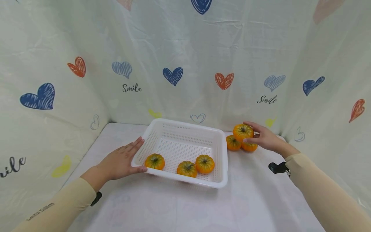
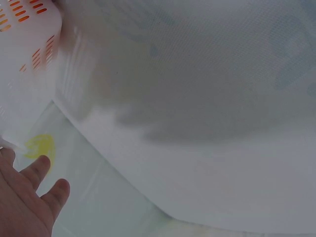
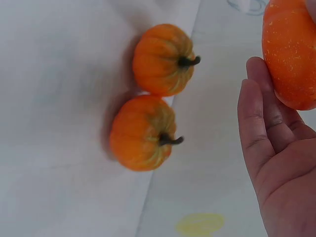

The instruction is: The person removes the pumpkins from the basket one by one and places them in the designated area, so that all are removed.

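My right hand (image 1: 265,138) grips a small orange pumpkin (image 1: 242,131) between thumb and fingers, above the table to the right of the basket. In the right wrist view, that pumpkin (image 3: 291,59) is apart from two others below it, one pumpkin (image 3: 160,59) beside another pumpkin (image 3: 140,134), both with dark stems. My left hand (image 1: 118,161) rests at the left end of a white plastic basket (image 1: 185,179), thumb at the front rim and fingers extended along the side. Inside the basket sit a pumpkin (image 1: 155,161) at left and two touching pumpkins (image 1: 204,163) toward the front right.
The basket stands on a white-covered table (image 1: 162,209). A pale curtain (image 1: 191,42) printed with hearts and words encloses the back and both sides, close behind the basket and the loose pumpkins.
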`<state>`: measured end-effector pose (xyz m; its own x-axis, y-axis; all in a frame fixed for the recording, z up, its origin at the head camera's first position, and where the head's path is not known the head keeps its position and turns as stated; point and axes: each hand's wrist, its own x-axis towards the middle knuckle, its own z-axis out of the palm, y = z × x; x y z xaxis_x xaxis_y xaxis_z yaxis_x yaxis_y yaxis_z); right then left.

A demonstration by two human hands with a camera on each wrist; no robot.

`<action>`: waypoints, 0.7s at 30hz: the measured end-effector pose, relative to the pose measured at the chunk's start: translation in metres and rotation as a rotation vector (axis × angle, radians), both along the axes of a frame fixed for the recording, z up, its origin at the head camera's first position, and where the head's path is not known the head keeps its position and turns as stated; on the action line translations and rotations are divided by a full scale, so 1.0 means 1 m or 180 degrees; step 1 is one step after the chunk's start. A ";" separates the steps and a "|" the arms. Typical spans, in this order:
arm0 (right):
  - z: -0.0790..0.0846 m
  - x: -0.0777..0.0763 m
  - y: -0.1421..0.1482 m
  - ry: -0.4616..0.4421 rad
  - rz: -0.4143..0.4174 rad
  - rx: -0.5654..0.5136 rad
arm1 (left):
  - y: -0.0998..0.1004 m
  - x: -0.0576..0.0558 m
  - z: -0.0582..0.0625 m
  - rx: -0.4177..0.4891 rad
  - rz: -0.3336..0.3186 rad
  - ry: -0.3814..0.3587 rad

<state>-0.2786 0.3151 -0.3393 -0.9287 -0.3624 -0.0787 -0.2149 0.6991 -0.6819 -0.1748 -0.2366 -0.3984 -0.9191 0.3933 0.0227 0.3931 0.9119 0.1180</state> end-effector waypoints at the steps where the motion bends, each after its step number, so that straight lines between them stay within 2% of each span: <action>1: -0.001 0.001 0.003 -0.0001 -0.0039 0.0031 | 0.000 0.000 0.000 -0.0004 0.0001 0.0001; 7: -0.010 0.003 0.024 -0.0041 -0.0196 0.0121 | 0.000 0.000 -0.001 -0.0040 0.0015 0.0002; 21: -0.028 0.003 0.060 -0.0245 -0.0479 -0.0172 | 0.000 0.001 0.002 -0.0002 -0.0019 0.0022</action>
